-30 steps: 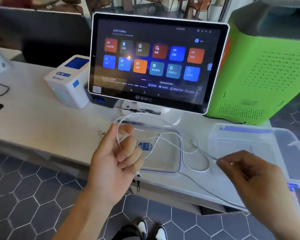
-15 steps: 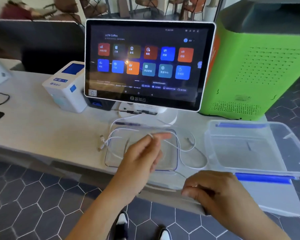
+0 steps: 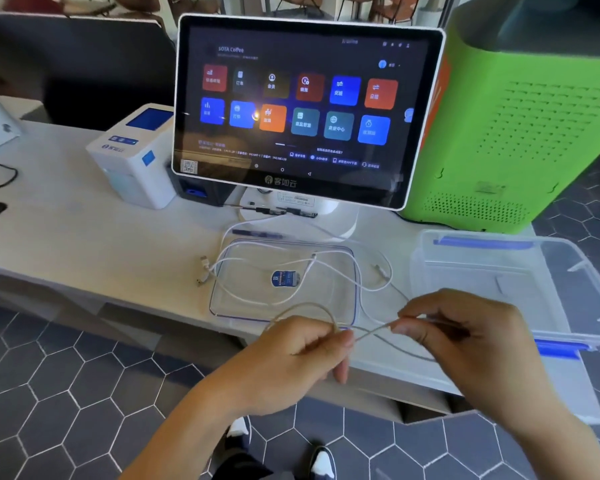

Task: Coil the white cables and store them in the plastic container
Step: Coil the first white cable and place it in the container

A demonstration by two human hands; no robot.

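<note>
- Pinching one white cable (image 3: 374, 332) with both hands right now: left hand (image 3: 291, 362) curling round a small loop (image 3: 302, 308) at the fingertips, right hand (image 3: 465, 344) nipping the strand just beside it, thumb against forefinger.
- Running roughly side to side between the two hands, that taut bit, so long axis left-right; loop standing up and arching away from the left hand.
- Trailing off under the right hand toward the surface (image 3: 84, 244), the slack end. Can't tell where it finishes.
- Lying just beyond both hands: other loose cables (image 3: 329, 268) sprawling over a clear lid (image 3: 350, 308), plugs (image 3: 203, 270) poking out past the left hand.
- Sitting open beyond the right hand, the plastic container (image 3: 568, 271).
- Risking a springy uncoil here, probably. Only one loop held, so easing the left pinch likely meaning starting over.
- Also risking the dangling tail snagging on the loose cables or the surface edge and dragging them along, guessing.
</note>
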